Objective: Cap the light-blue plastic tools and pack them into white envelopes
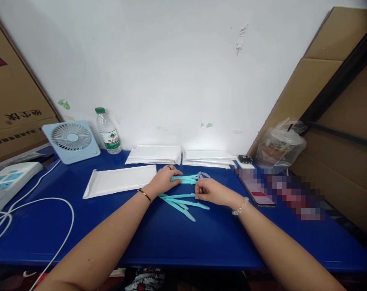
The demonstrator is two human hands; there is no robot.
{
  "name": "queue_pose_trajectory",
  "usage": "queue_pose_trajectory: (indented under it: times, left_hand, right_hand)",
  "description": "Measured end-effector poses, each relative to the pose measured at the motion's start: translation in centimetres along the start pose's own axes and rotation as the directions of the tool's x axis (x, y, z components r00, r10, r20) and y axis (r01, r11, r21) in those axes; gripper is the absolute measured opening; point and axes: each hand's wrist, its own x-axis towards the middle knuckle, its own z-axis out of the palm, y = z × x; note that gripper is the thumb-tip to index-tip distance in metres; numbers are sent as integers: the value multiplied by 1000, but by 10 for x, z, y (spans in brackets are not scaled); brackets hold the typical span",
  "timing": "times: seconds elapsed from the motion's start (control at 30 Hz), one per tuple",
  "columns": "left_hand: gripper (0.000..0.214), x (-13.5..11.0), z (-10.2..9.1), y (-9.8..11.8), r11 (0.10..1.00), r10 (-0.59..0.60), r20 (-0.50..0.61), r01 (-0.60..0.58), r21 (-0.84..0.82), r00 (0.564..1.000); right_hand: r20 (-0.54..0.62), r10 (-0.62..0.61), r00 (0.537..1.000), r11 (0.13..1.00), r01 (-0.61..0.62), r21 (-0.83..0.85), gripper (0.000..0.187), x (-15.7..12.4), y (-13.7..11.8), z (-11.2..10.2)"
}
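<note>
Slim turquoise plastic sticks, shaped like eyebrow razors, lie in two groups on the blue table. My left hand (166, 179) has its thumb and fingers closed about the left end of the upper razors (188, 178). Below them, several lower razors (180, 204) fan out to the right from under my left wrist. My right hand (210, 190) is curled in a pinch at the tip of the topmost razor (180, 197) of this fan. Behind the right knuckles lies a greyish-purple piece (203, 175), partly hidden.
White padded mailers lie left (119, 180), at the back (154, 154) and back right (209, 157). A blue fan (71, 139), a water bottle (109, 133), a power strip (13, 178) and a white cable (69, 210) are left. A phone (259, 190) and a bagged cup (278, 145) stand right.
</note>
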Motion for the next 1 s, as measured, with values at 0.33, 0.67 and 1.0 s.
queue_pose_trajectory:
  times: [0.33, 0.67, 1.0]
  left_hand:
    - [23, 1, -6, 19, 993, 113, 100, -115, 17, 989]
    - [34, 3, -3, -9, 991, 115, 34, -117, 57, 993]
    - [34, -3, -8, 5, 994, 105, -10, -105, -19, 994]
  right_hand:
    - [-234, 43, 971, 999, -37, 31, 8, 0, 11, -11]
    - [-218, 202, 955, 979, -201, 27, 21, -5, 17, -24]
    - [135, 67, 989, 998, -66, -13, 13, -16, -10, -11]
